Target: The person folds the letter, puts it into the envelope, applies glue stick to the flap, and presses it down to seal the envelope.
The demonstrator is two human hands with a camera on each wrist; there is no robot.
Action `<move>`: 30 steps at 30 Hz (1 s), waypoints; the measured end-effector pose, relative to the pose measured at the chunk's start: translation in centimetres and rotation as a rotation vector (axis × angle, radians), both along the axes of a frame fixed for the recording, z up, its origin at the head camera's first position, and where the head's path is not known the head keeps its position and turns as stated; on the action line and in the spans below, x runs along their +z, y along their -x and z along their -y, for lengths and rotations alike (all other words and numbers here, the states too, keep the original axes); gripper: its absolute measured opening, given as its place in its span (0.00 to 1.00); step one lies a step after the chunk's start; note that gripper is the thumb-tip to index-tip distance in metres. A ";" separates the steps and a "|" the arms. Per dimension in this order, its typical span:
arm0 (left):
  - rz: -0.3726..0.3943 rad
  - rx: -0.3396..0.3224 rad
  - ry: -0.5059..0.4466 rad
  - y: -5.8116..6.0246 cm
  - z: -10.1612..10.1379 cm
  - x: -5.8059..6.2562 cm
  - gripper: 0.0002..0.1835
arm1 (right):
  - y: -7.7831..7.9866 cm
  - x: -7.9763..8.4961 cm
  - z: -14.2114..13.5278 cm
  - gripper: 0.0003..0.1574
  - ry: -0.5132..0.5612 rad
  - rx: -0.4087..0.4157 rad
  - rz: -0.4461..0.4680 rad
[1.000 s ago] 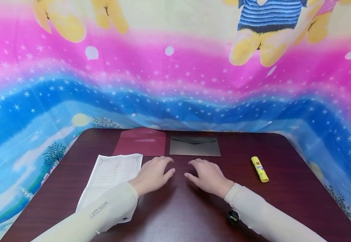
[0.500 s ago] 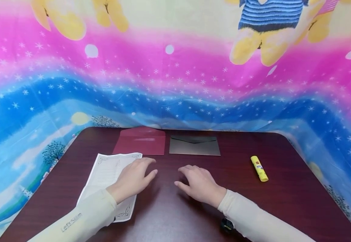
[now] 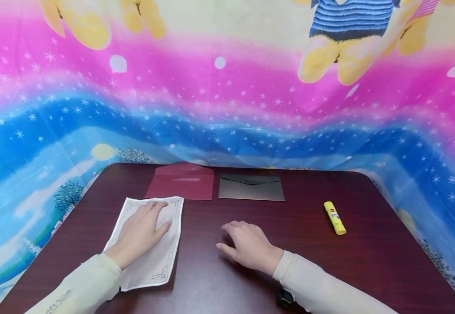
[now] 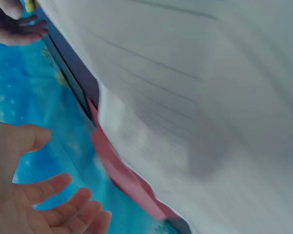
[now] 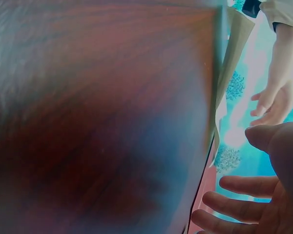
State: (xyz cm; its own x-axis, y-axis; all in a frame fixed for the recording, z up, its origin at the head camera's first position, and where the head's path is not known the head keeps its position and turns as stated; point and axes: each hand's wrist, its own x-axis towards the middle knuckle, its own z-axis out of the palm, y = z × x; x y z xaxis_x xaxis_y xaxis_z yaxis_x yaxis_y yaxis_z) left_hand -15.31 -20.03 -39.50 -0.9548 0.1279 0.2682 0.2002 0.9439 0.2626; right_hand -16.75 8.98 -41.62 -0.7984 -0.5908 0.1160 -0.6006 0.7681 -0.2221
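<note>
My left hand (image 3: 141, 231) hovers over a sheet of lined letter paper (image 3: 168, 244) with ornate printed corners, its fingers relaxed and holding nothing. In the left wrist view, a gap shows between that hand's fingers (image 4: 78, 209) and the paper (image 4: 185, 122). Over the middle of the table, my right hand (image 3: 248, 246) is held with loosely bent fingers and grips nothing. Behind the paper lies a red envelope (image 3: 180, 185) with its flap unfolded toward the back. Beside it is a dark grey envelope (image 3: 252, 189), flap folded down.
A yellow glue stick (image 3: 335, 218) lies at the right of the dark brown table (image 3: 290, 226). A patterned cloth (image 3: 219, 109) hangs along the table's back and sides.
My left hand has moved left, from the paper's right edge to above the paper. My right hand has shifted slightly left and nearer. The paper, envelopes and glue stick stay in place.
</note>
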 end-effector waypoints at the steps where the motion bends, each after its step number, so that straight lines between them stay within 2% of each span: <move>1: -0.005 0.009 0.005 -0.1 0.5 -0.1 0.28 | 0.0 -0.1 0.2 0.28 -0.003 0.004 0.005; 4: 0.026 0.041 0.015 -0.2 2.1 -0.4 0.31 | -0.2 -0.2 0.5 0.28 -0.014 0.009 0.015; 10: 0.162 0.112 0.041 -0.2 5.2 -1.0 0.36 | -0.4 -0.3 1.1 0.28 -0.030 0.015 0.012; 18: 0.429 0.231 0.093 0.5 10.1 -0.9 0.53 | -0.7 -0.8 1.5 0.27 -0.044 0.031 -0.004; 21: 0.513 0.244 0.107 0.6 11.3 -1.0 0.57 | -0.8 -0.9 1.6 0.28 -0.049 0.032 -0.010; 24: 0.545 0.240 0.104 0.7 11.7 -1.2 0.56 | -0.8 -0.8 1.8 0.28 -0.053 0.032 -0.014; 30: 0.517 0.211 0.025 0.6 11.4 -1.8 0.44 | -0.8 -0.7 2.1 0.28 -0.053 0.036 -0.012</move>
